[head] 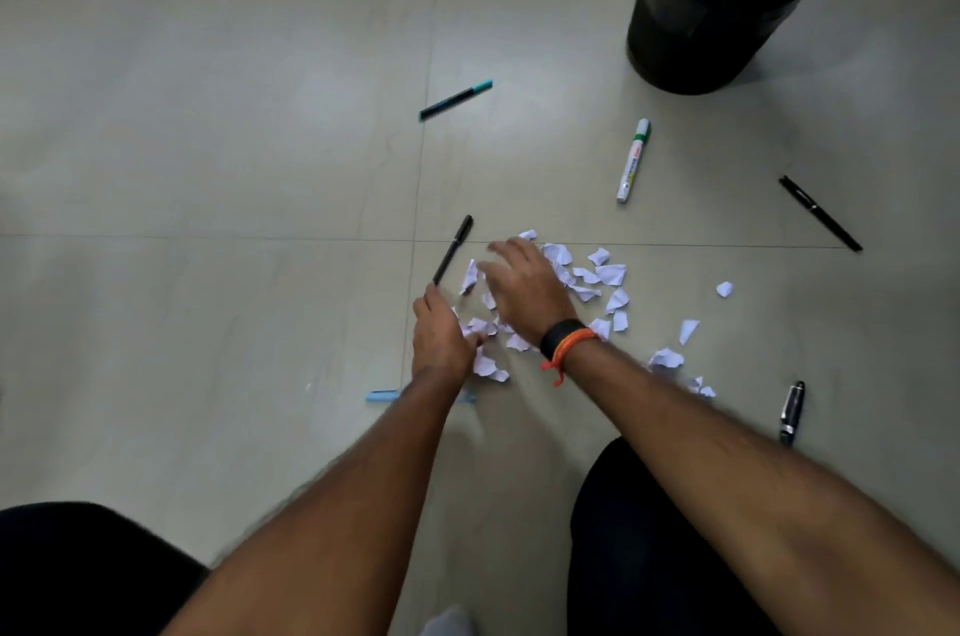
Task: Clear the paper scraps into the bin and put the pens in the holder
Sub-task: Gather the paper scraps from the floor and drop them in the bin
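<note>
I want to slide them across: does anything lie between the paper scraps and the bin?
Yes, a white marker lies on the floor between the paper scraps and the bin. Nothing else visible does.

— What sort of place is this?
— Indoors, a room with a floor of large pale glossy tiles and a black bin standing on it. Office or home, the view does not tell.

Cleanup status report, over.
Right hand open over torn white paper scraps. Left hand at end of slim black pen, grip unclear. Tall black bin beyond; white green-capped marker lying between.
</note>
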Action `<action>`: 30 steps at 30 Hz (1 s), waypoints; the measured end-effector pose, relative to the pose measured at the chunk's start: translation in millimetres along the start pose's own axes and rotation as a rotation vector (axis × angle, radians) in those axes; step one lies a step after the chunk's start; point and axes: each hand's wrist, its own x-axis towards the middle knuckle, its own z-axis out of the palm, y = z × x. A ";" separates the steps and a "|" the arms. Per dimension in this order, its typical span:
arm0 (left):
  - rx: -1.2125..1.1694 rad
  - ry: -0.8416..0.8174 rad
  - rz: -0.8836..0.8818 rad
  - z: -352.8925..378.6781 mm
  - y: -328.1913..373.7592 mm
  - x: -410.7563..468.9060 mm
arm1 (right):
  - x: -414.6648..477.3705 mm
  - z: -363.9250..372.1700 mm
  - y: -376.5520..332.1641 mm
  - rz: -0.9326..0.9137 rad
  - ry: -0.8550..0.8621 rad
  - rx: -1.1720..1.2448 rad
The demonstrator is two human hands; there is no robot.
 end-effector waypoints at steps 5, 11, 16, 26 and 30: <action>0.024 -0.062 0.144 13.9 30.8 24.7 | 29.9 -28.8 45.7 0.351 -0.182 0.036; -0.053 0.148 0.209 2.2 36.4 17.2 | -11.7 -33.6 47.3 0.281 -0.277 0.116; 0.131 0.166 0.201 3.4 42.6 27.1 | -54.1 -70.7 109.6 0.977 0.147 0.031; 0.241 -0.149 0.311 32.1 88.5 38.5 | -74.1 -60.2 79.6 1.001 -0.040 0.237; 0.264 -0.063 0.290 15.8 92.7 43.0 | -82.9 -69.9 85.8 1.111 0.130 0.218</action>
